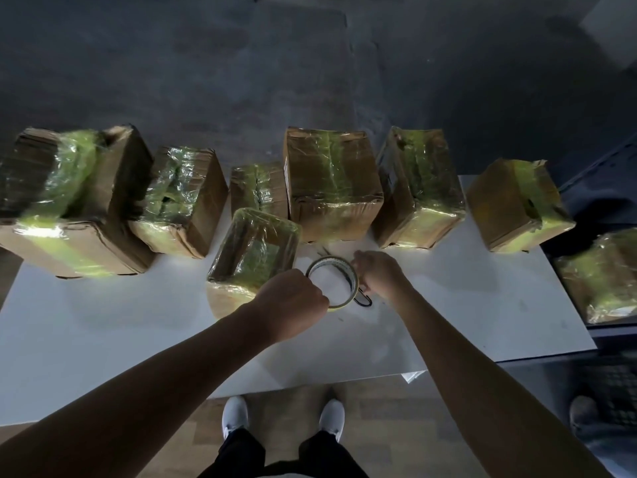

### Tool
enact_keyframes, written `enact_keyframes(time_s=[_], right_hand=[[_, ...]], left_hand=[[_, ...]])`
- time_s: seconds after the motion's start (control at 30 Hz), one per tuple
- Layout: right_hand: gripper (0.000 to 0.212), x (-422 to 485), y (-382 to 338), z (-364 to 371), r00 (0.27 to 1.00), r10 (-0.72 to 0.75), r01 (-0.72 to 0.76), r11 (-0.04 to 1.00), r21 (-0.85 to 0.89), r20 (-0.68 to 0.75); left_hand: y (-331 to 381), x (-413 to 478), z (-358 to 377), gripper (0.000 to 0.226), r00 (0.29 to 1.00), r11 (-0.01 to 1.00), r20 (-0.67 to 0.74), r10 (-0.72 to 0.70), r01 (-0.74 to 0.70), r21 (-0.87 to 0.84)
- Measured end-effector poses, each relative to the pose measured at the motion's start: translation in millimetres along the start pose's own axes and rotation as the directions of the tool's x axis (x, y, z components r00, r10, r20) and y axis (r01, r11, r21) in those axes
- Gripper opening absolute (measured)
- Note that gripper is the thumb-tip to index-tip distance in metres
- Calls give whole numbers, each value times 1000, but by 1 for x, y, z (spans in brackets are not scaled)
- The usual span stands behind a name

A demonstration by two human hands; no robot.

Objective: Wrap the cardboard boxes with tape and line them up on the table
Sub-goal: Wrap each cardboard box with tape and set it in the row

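At the middle of a white table [482,322], a tape roll [332,282] lies flat, the left hand [293,303] closing its grip on the 8 o'clock rim, the right hand [377,274] pinching the 3 o'clock rim above black scissors [365,301]. Six brown cardboard boxes [332,188], banded in glossy, crinkled yellow-green tape, line the 12 o'clock edge; a smaller wrapped box [253,251] sits at the roll's 10 o'clock. Grey concrete floor [206,81] lies beyond.
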State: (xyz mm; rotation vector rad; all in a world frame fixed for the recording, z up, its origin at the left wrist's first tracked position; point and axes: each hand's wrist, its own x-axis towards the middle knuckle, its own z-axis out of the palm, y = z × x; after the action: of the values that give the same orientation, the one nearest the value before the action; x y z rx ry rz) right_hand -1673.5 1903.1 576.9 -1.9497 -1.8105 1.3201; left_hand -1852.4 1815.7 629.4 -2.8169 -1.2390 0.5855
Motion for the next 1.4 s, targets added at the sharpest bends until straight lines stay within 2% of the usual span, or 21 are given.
enact_keyframes(time_s=[0.03,0.07,0.17,0.33,0.5,0.63,0.73,0.83,0.87,0.93,1.03,1.13,1.17,1.23,1.3,1.33,1.4], right_hand=[[47,-4,-8,-4,998,45,-52,988,143,46],[51,-7,-12,-8,993,43,-61,984,165,111],[48,-12,-16,-17,976,-19,8,999,52,216],[36,-9,-6,-26,944,-142,139,990,31,299],[22,-2,18,-6,967,-52,89,986,-141,251],[31,-1,35,21,979,32,48,924,-380,201],[33,-1,37,34,983,61,10,923,-385,172],[37,1,29,35,993,3,60,847,-527,117],[35,2,23,34,995,-51,91,829,-552,87],[29,2,6,31,987,-159,157,876,-455,33],[31,-3,-27,29,946,-318,292,922,-252,-67],[35,-16,-60,34,896,-432,419,899,-129,-98],[36,-22,-69,38,879,-468,461,883,-88,-90],[41,-33,-80,47,830,-556,553,830,-70,-33],[50,-40,-84,55,812,-583,583,809,-79,27],[53,-42,-85,57,816,-578,578,813,-70,32],[55,-47,-85,62,822,-569,569,822,-40,7]], left_hand=[[-1,0,-1,20,1000,1000,-8,-4,4,5],[-1,0,-1,21,1000,1000,-17,-6,6,9],[1,1,-2,22,1000,1000,-6,1,-1,27],[0,4,-1,21,999,1000,-34,-14,15,5],[-1,1,6,29,980,996,-195,-30,12,-93],[0,-9,7,7,952,992,-304,15,-51,-112],[0,-12,9,9,867,979,-498,21,-120,-167],[3,-15,9,14,765,943,-642,-57,-169,-286],[4,-16,9,14,733,926,-673,-98,-180,-331],[3,-21,6,11,652,839,-712,-262,-211,-502],[-1,-28,1,11,510,598,-630,-586,-252,-761],[-8,-36,-4,19,388,423,-458,-800,-176,-889],[-12,-40,-5,17,358,396,-424,-832,-153,-906],[-22,-51,0,14,293,457,-437,-850,0,-889],[-36,-61,12,37,313,500,-423,-850,228,-836],[-42,-64,19,50,349,454,-347,-870,297,-840],[-50,-68,27,72,399,290,-142,-906,340,-895]])
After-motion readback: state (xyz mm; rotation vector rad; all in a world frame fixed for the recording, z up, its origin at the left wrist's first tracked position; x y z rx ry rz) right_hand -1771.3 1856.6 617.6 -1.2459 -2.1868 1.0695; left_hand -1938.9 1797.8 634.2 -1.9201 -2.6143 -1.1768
